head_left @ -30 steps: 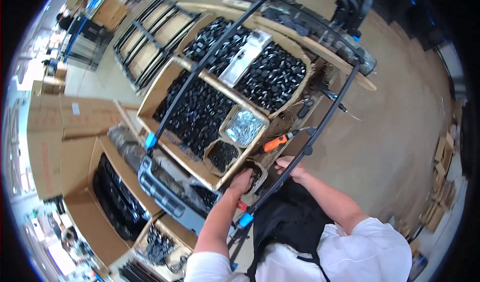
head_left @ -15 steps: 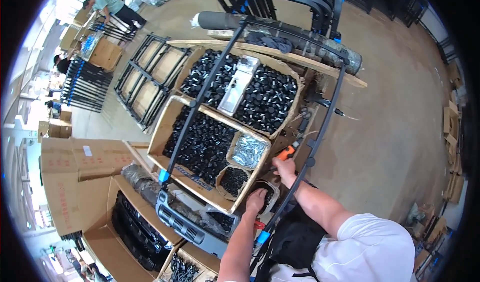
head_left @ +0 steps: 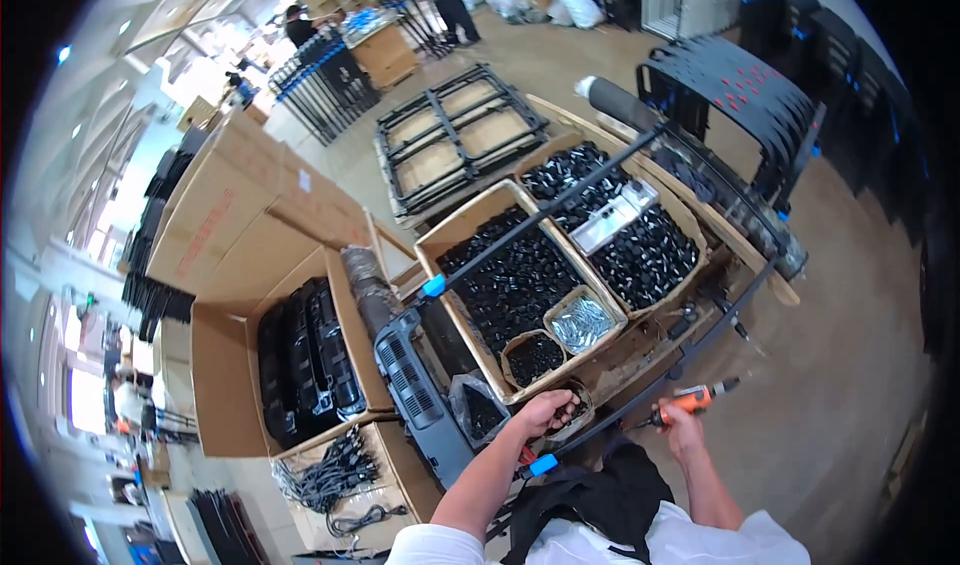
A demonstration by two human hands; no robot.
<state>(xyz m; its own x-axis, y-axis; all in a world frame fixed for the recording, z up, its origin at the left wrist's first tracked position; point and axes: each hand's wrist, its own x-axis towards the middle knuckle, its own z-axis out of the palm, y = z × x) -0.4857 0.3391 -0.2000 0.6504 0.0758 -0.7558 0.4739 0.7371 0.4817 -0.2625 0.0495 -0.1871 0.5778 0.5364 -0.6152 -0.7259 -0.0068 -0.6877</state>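
My right hand (head_left: 682,431) grips an orange and black power screwdriver (head_left: 692,399), its dark tip pointing right, just outside the near bar of the black metal frame (head_left: 610,415). At the rim of a small round tub (head_left: 583,420) is my left hand (head_left: 549,411), its fingers curled in; whatever they hold is too small to make out. Beyond the tub stands a large carton (head_left: 466,350) of small black parts, with a smaller box of silver screws (head_left: 582,325) and a box of small black pieces (head_left: 535,359) inside it.
Behind lies another carton of black knob-like parts (head_left: 645,265) with a clear plastic tray (head_left: 615,217) on top. The frame spans both cartons. On the left are a grey vented panel (head_left: 408,380), an open carton of black mouldings (head_left: 310,360) and bundled cables (head_left: 340,475). People work far back.
My view has swung left. The screwdriver has come away from beside the cartons, out past the frame's near bar, and now points right. My left hand has lifted from inside the tub to its rim.
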